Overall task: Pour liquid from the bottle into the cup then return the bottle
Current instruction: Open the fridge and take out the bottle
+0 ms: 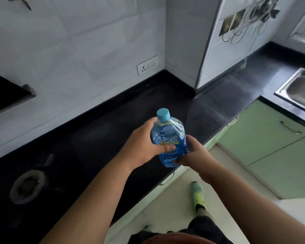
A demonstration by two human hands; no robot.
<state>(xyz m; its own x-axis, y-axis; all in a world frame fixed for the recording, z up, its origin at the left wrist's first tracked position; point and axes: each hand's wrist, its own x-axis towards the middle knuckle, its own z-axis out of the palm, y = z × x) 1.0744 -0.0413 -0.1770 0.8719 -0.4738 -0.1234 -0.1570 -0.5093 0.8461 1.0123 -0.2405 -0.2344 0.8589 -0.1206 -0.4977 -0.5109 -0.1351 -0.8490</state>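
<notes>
A clear plastic bottle point(168, 136) with a blue label and a light blue cap, which is on, stands roughly upright over the front part of the black countertop point(99, 138). My left hand point(144, 147) grips its upper body from the left, thumb across the front. My right hand point(192, 154) holds its lower part from the right, fingers curled round the base. Whether the bottle rests on the counter or is lifted is unclear. No cup is in view.
A steel sink point(299, 88) sits at the far right. A round burner mark point(27, 185) lies on the counter at the left, with a dark hood point(5, 95) above it. A wall socket point(147, 65) is at the back. Green cabinets point(271, 143) stand below.
</notes>
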